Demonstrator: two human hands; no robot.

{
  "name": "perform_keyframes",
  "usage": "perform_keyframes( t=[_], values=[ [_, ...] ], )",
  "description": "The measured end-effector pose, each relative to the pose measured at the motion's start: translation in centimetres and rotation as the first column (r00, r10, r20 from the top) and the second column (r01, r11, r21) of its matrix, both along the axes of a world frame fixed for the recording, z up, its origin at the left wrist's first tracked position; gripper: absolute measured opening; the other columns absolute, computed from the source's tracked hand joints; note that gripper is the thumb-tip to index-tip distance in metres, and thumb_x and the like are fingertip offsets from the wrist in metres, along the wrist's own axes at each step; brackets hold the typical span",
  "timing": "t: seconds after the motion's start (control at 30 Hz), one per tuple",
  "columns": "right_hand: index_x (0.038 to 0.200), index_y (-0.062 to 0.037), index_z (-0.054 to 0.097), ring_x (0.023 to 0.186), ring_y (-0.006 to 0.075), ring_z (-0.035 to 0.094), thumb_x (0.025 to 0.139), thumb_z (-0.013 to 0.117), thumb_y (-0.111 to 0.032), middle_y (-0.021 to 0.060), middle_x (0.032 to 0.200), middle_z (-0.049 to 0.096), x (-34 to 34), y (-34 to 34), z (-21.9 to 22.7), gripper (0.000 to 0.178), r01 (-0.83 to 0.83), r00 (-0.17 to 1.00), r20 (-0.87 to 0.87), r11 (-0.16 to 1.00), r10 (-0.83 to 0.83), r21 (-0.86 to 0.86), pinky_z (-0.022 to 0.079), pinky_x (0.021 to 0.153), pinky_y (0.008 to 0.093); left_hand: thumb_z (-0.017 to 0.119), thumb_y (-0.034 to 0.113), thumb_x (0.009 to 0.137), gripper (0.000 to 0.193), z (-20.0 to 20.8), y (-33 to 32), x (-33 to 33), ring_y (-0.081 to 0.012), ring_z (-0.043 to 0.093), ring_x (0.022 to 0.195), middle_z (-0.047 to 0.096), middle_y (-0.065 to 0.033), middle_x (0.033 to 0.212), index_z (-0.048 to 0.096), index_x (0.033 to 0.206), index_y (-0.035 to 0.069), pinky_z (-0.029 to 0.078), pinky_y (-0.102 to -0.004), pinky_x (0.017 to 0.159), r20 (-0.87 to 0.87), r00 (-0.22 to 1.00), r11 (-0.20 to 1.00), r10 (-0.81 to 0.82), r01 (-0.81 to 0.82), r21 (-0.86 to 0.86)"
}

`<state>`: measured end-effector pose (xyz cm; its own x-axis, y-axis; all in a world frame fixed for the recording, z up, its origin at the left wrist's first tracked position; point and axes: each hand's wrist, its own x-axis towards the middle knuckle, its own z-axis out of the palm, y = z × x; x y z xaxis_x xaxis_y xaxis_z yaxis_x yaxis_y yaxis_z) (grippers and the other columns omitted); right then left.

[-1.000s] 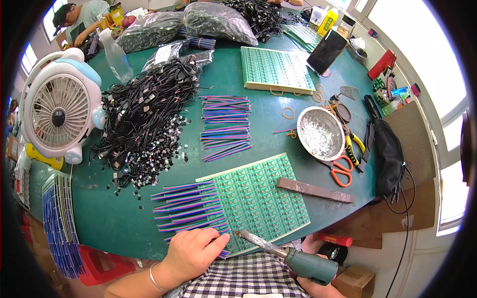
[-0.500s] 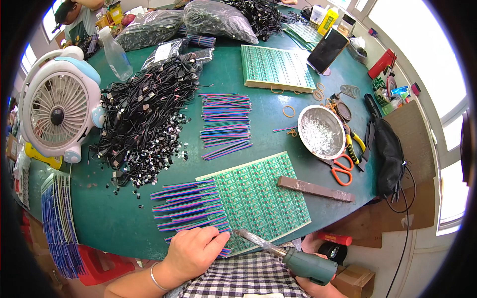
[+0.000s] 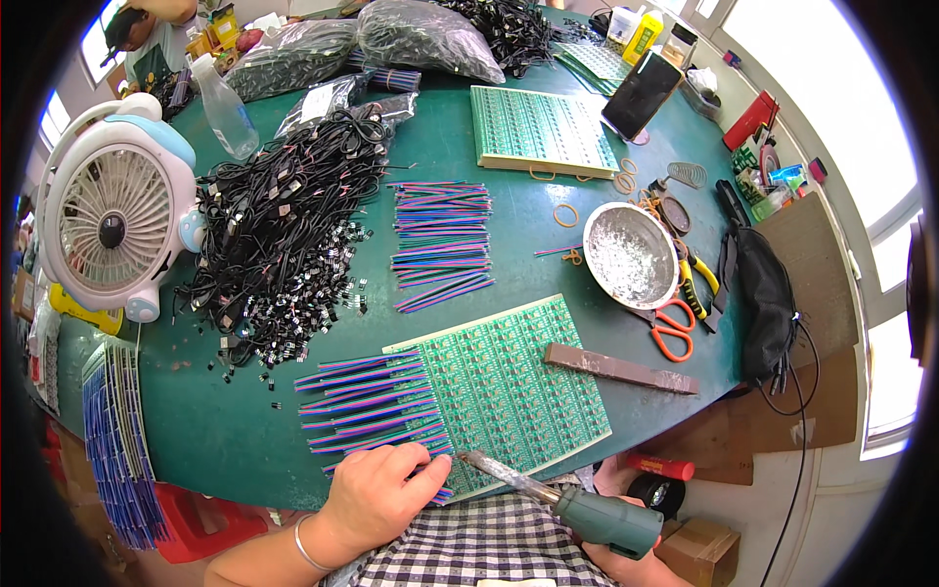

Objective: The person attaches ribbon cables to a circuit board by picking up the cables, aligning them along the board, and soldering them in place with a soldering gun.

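A green circuit board panel (image 3: 518, 382) lies near the table's front edge, with rows of multicoloured flat wires (image 3: 367, 399) along its left side. My left hand (image 3: 383, 494) is closed at the lowest wires, thumb and forefinger pinching at the panel's edge and partly hiding what they hold. In my right hand (image 3: 626, 563) is a soldering iron (image 3: 606, 520) with a dark green handle, held from the lower right. Its metal tip touches or hovers over the panel, just right of my left fingertips. A brown bar (image 3: 621, 370) rests across the panel's right side.
Behind the panel lie bundled wires (image 3: 442, 235) and a heap of black cables (image 3: 284, 235). A fan (image 3: 112, 230) stands left. Rightward are a metal bowl (image 3: 631, 256), orange-handled scissors (image 3: 673, 333) and yellow-black pliers (image 3: 693, 289). More panels (image 3: 543, 132), a phone (image 3: 643, 96) and a person (image 3: 156, 44) are farther back.
The whole view has shifted very slightly. My left hand stays at the wires, and the iron's tip remains beside its fingertips.
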<state>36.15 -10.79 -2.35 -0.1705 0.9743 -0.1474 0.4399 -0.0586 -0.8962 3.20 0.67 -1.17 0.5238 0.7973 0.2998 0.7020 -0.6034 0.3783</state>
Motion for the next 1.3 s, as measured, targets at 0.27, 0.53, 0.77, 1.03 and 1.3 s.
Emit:
perform_keyframes(
  t=[0.27, 0.53, 0.77, 1.03, 1.3],
  values=[
    [0.137, 0.0056, 0.051, 0.111, 0.0294, 0.066, 0.081, 0.082, -0.009, 0.0190, 0.122, 0.067, 0.1, -0.5, -0.4, 0.066, -0.005, 1.000, -0.013, 1.000, 0.006, 0.023, 0.051, 0.098, 0.0398, 0.069, 0.018, 0.080, 0.025, -0.3, 0.0, 0.1, -0.0157, 0.063, 0.068, 0.063, 0.0005, 0.089, 0.074, 0.104, 0.014, 0.046, -0.0311, 0.052, 0.006, 1.000, 1.000, 0.002, -0.002, 0.013],
    [0.137, 0.0054, 0.051, 0.114, 0.0331, 0.065, 0.081, 0.083, -0.014, 0.0206, 0.123, 0.065, 0.4, -1.5, -1.2, 0.067, 0.028, 0.999, 0.022, 0.995, -0.026, -0.099, 0.050, 0.100, 0.0420, 0.069, 0.018, 0.079, 0.025, -0.3, 0.0, 0.1, -0.0158, 0.062, 0.067, 0.062, 0.0003, 0.088, 0.073, 0.104, 0.014, 0.046, -0.0307, 0.052, 0.008, 1.000, 1.000, 0.002, -0.002, 0.016],
    [0.132, 0.0030, 0.056, 0.100, 0.0298, 0.065, 0.085, 0.081, -0.015, 0.0157, 0.116, 0.067, -0.6, 0.3, 0.9, 0.056, -0.004, 0.999, 0.044, 0.991, -0.002, 0.137, 0.052, 0.092, 0.0407, 0.069, 0.018, 0.078, 0.025, -0.1, 0.0, 0.2, -0.0157, 0.061, 0.067, 0.061, 0.0002, 0.088, 0.073, 0.102, 0.014, 0.047, -0.0304, 0.053, 0.000, 1.000, 1.000, 0.004, -0.004, 0.022],
    [0.122, 0.0007, 0.063, 0.094, 0.0251, 0.065, 0.087, 0.081, -0.011, 0.0111, 0.109, 0.069, -1.4, 1.1, 2.3, 0.041, 0.002, 1.000, 0.027, 0.981, -0.008, 0.192, 0.053, 0.086, 0.0392, 0.070, 0.019, 0.077, 0.025, -0.1, 0.0, 0.3, -0.0152, 0.060, 0.067, 0.060, 0.0006, 0.088, 0.073, 0.101, 0.015, 0.047, -0.0300, 0.052, -0.001, 1.000, 0.999, 0.005, -0.005, 0.042],
    [0.138, 0.0038, 0.050, 0.102, 0.0324, 0.065, 0.086, 0.078, -0.020, 0.0209, 0.122, 0.066, 1.3, -1.2, -1.4, 0.064, 0.003, 0.996, -0.092, 0.996, -0.011, -0.090, 0.053, 0.090, 0.0422, 0.071, 0.019, 0.078, 0.022, -0.1, 0.0, 0.3, -0.0144, 0.059, 0.066, 0.060, 0.0015, 0.087, 0.073, 0.100, 0.016, 0.046, -0.0298, 0.052, -0.018, 1.000, 0.998, -0.001, 0.003, 0.069]
  ],
)
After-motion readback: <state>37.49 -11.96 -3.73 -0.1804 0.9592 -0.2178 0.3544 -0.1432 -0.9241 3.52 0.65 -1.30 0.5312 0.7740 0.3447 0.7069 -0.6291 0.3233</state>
